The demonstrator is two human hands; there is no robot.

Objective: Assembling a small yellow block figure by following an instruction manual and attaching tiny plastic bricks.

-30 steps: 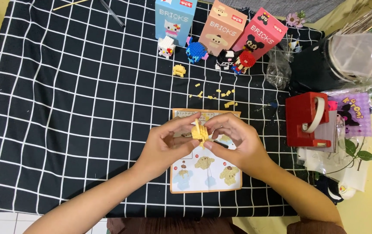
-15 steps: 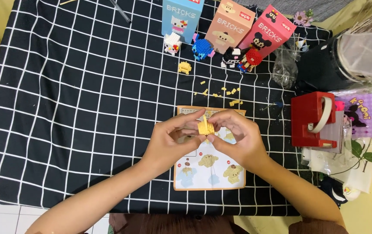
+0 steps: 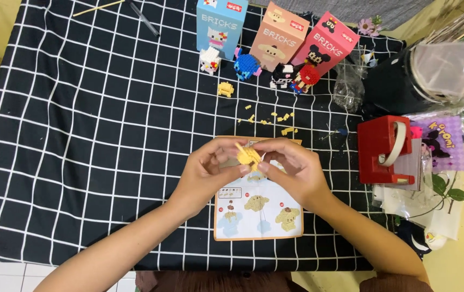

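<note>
A small yellow brick build (image 3: 247, 156) is pinched between the fingertips of both hands above the middle of the table. My left hand (image 3: 206, 170) grips it from the left and my right hand (image 3: 291, 170) from the right. Under the hands lies an instruction sheet (image 3: 258, 216) with pictures of a yellow figure. Loose yellow bricks (image 3: 275, 121) are scattered just beyond the hands, with a small yellow sub-assembly (image 3: 225, 88) farther back.
Three upright boxes, blue (image 3: 220, 24), tan (image 3: 278, 35) and pink (image 3: 324, 46), stand at the back with finished brick figures (image 3: 248, 66) in front. A red tape dispenser (image 3: 386, 148), plastic bags (image 3: 348, 89) and a clear container (image 3: 448, 65) crowd the right. The table wears a black grid cloth (image 3: 81, 135).
Both hands stay together on the yellow build, which has been turned slightly between the fingertips. The camera view has shifted a little.
</note>
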